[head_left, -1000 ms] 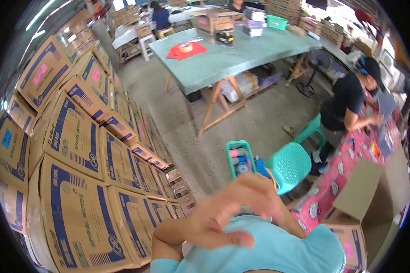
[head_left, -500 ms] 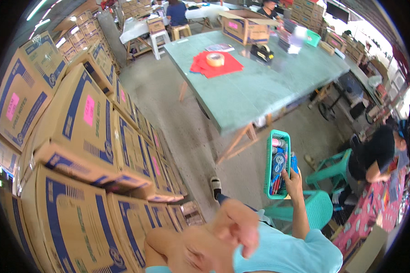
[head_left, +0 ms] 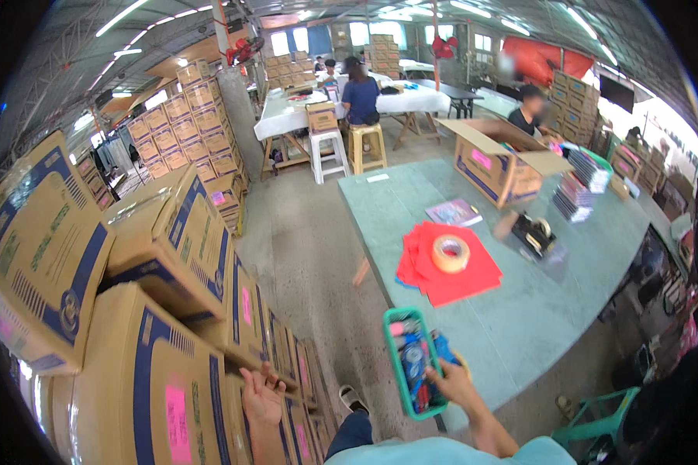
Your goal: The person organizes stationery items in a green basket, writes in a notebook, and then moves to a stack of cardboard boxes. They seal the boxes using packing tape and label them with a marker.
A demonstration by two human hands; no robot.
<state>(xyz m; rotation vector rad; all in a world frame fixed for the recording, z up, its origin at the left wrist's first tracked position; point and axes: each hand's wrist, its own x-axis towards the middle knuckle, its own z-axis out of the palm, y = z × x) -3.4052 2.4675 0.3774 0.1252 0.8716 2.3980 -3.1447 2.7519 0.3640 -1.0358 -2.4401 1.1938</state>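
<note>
My right hand (head_left: pixel 455 386) grips the side of a narrow green plastic basket (head_left: pixel 393 349), its thumb over the rim. Inside lie a blue round dispenser (head_left: pixel 415 356), red and blue pens and some pink items. Something blue (head_left: pixel 443 346) and a bit of yellow show between the basket and my fingers; I cannot make out what they are. Beside the stacked cartons (head_left: pixel 174 372) on the left, my left hand (head_left: pixel 264 397) is empty, palm up with its fingers apart and loosely bent.
Ahead right stands a green-topped table (head_left: pixel 520 333) bearing red sheets (head_left: pixel 473 283), a tape roll (head_left: pixel 450 254), a black tape dispenser (head_left: pixel 533 234), notebook stacks (head_left: pixel 574 198) and an open carton (head_left: pixel 488 174). A green stool (head_left: pixel 597 425) is at lower right. People sit farther back.
My view has swung up and forward. The basket, in my right hand, is now beside the table's near edge. My left hand has moved from before my body out toward the cartons.
</note>
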